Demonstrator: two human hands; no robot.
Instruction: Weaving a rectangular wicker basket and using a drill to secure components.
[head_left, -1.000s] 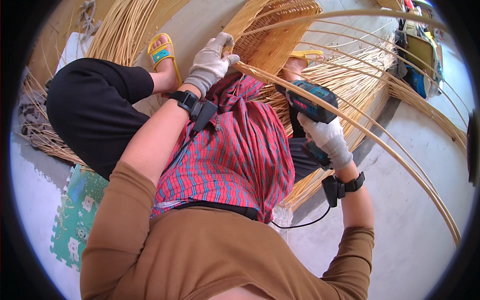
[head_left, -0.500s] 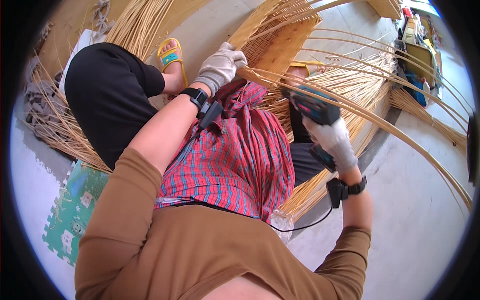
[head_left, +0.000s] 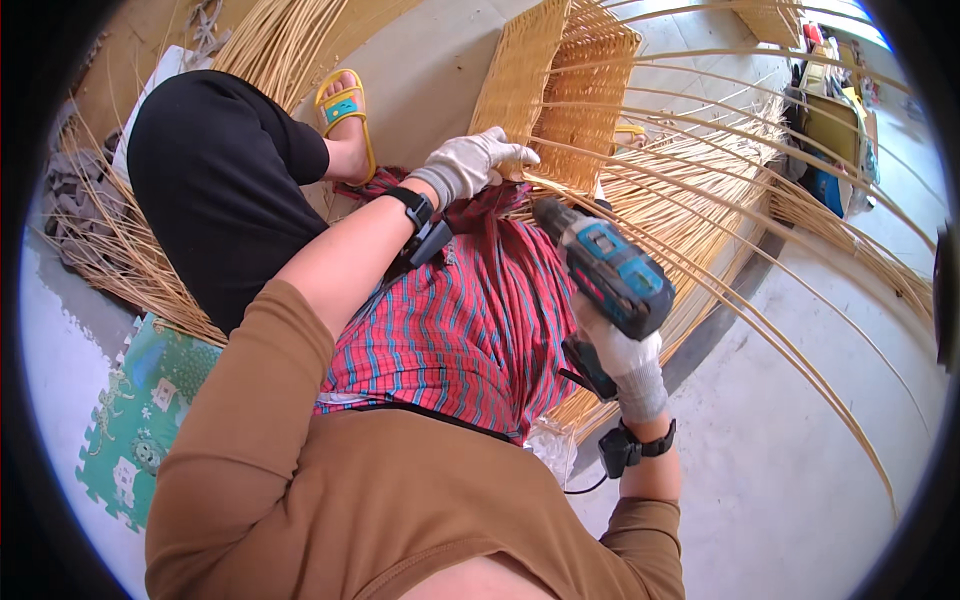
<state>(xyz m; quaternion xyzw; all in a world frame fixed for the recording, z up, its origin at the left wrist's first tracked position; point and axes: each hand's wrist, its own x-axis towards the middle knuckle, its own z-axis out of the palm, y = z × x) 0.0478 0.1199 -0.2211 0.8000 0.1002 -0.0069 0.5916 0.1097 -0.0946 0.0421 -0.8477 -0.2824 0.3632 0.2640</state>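
A woven rattan basket (head_left: 515, 80) leans tilted beyond my lap, its hollow side facing right. My left hand (head_left: 482, 165), in a white knit glove, is closed on the basket's near corner with one finger reaching along the edge. Long rattan strands (head_left: 720, 210) run out from the basket to the right. My right hand (head_left: 622, 345), also gloved, grips a blue and black cordless drill (head_left: 612, 265). The drill's nose points up and left toward the basket's near corner, apart from it. Its tip cannot be made out clearly.
Bundles of loose rattan (head_left: 690, 190) lie on the floor to the right, with another bundle (head_left: 285, 45) at the far left. A red checked cloth (head_left: 450, 320) covers my lap. A green foam mat (head_left: 140, 420) lies left, and assorted items (head_left: 835, 120) stand far right.
My right hand has brought the drill left and nearer to me. The basket has turned more upright, and my left hand has shifted right along with its corner. The long strands have swung.
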